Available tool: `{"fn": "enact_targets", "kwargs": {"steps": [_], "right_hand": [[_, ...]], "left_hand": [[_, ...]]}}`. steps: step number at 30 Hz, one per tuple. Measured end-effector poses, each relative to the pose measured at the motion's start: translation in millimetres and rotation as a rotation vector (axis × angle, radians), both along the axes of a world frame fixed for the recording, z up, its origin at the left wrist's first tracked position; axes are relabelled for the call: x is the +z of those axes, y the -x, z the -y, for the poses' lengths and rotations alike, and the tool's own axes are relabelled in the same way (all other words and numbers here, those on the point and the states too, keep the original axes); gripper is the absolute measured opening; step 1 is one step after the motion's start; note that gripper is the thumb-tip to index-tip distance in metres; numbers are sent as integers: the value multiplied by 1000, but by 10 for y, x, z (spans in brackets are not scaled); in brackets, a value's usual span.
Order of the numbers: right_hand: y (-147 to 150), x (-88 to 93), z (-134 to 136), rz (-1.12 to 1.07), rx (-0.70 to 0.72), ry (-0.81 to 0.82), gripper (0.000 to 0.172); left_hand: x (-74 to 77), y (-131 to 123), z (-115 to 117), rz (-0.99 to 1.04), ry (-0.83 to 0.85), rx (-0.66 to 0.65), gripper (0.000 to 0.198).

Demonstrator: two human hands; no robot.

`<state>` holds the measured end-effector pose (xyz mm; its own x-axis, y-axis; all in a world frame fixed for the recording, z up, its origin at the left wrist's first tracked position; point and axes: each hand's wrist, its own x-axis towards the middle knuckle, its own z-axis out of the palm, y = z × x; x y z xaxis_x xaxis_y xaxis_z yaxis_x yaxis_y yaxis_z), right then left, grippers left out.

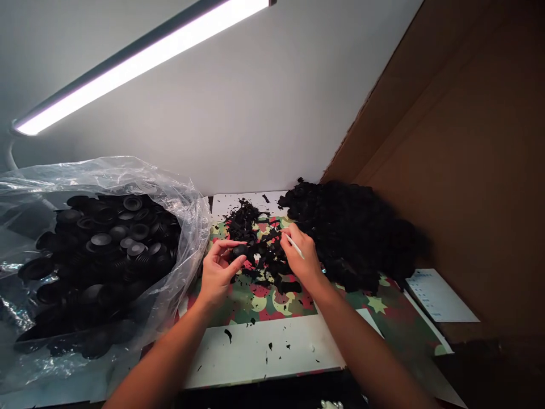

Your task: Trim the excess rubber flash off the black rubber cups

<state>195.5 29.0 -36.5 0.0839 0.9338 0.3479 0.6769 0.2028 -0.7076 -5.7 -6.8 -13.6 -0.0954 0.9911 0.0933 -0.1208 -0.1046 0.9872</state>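
Between the thumb and fingers of my left hand [219,270] is a round black part [240,250], its flat face turned partly up. My right hand [303,258] is closed round a thin white pen-like tool [293,244]; its tip is too small to make out. The two hands are apart, over a patterned cloth [255,307] strewn with black scraps [242,221]. Left of my hands, a clear plastic bag [193,227] holds many round black ribbed parts [102,241].
A large dark heap [353,233] lies at the right, against a brown cardboard panel [468,199]. Near it is a printed paper [443,298]. White sheets [242,346] with loose bits lie at the front. A lit lamp bar [149,65] hangs above.
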Motion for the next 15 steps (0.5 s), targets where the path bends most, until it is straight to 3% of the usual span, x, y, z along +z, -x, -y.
{"fn": "enact_targets", "kwargs": {"steps": [2, 5, 8, 11, 15], "right_hand": [[15, 53, 30, -88, 77, 69, 12], [67, 146, 106, -357, 348, 78, 9], [106, 226, 163, -544, 495, 7, 24], [147, 241, 176, -360, 566, 51, 29], [247, 165, 165, 35, 549, 108, 18]], "left_hand": [[-2, -3, -1, -43, 41, -6, 29], [0, 21, -25, -91, 101, -27, 29], [-16, 73, -60, -183, 44, -25, 26], [-46, 113, -77, -281, -71, -56, 23], [-64, 118, -56, -386, -146, -87, 18]]}}
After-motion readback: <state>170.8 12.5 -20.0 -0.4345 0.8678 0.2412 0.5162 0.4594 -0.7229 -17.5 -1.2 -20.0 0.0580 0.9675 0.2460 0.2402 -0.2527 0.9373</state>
